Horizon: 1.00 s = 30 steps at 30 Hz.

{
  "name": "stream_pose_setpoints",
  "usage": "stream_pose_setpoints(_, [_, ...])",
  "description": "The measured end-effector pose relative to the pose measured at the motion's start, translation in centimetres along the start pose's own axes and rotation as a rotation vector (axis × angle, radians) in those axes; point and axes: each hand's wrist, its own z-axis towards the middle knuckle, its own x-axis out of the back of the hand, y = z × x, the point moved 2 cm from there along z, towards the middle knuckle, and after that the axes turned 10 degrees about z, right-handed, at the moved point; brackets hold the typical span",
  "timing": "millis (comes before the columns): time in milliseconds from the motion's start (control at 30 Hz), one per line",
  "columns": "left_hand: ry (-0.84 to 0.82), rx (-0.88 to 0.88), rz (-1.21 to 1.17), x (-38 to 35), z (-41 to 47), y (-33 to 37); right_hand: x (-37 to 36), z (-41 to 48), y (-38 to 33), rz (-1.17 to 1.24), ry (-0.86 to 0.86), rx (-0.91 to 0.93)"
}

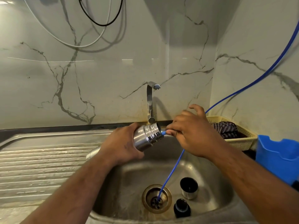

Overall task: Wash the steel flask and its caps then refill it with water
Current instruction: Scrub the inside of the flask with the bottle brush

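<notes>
My left hand (123, 143) grips the steel flask (147, 136) around its body and holds it tilted over the sink, mouth pointing right. At the flask's mouth my right hand (191, 135) pinches the end of a thin blue tube (163, 133). Down in the sink basin (129, 175) a steel cup cap (189, 188) stands with its open side up. A black stopper cap (182, 207) sits just in front of it, to the right of the drain (156, 198).
A second blue tube (171, 173) runs down into the drain. The steel faucet (151, 101) stands behind the flask. A yellow basket (242, 133) with a striped cloth and a blue plastic container (276, 157) are at the right. The ribbed drainboard (40, 167) lies left.
</notes>
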Motion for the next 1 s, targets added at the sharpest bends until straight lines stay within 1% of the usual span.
stream_pose_setpoints(67, [-0.004, 0.034, 0.013, -0.4, 0.0, 0.0, -0.2, -0.3, -0.1, -0.019, -0.073, -0.009])
stream_pose_setpoints(100, [-0.004, 0.042, 0.022, -0.5, 0.0, 0.0, -0.1, -0.4, -0.1, -0.026, -0.077, -0.002])
stream_pose_setpoints(167, [-0.006, 0.048, 0.041, -0.7, 0.0, 0.0, 0.4, -0.4, 0.1, -0.033, -0.031, 0.017])
stream_pose_setpoints(267, [-0.008, 0.063, 0.088, -0.2, 0.1, -0.5, 2.0, -0.5, 1.8, -0.083, 0.099, 0.036])
stream_pose_setpoints(333, [-0.005, 0.079, 0.112, 0.5, 0.1, -1.1, 3.3, -0.6, 3.3, -0.114, 0.170, -0.008])
stream_pose_setpoints(533, [0.014, 0.054, 0.176, 1.4, 0.1, -1.1, 3.8, -1.0, 4.6, -0.119, 0.189, -0.016])
stream_pose_setpoints(633, [-0.007, 0.052, 0.137, 1.3, 0.1, -1.2, 4.3, -1.2, 4.7, -0.145, 0.213, 0.012])
stream_pose_setpoints(733, [-0.022, 0.038, 0.083, 1.4, 0.1, -1.7, 4.9, -1.2, 4.6, -0.189, 0.269, 0.085])
stream_pose_setpoints(833, [-0.068, 0.027, 0.029, 1.6, 0.1, -2.7, 5.4, -1.2, 4.3, -0.184, 0.314, 0.147])
stream_pose_setpoints(1000, [-0.096, 0.014, -0.012, 1.9, 0.1, -4.2, 6.0, -1.3, 4.4, -0.180, 0.372, 0.166])
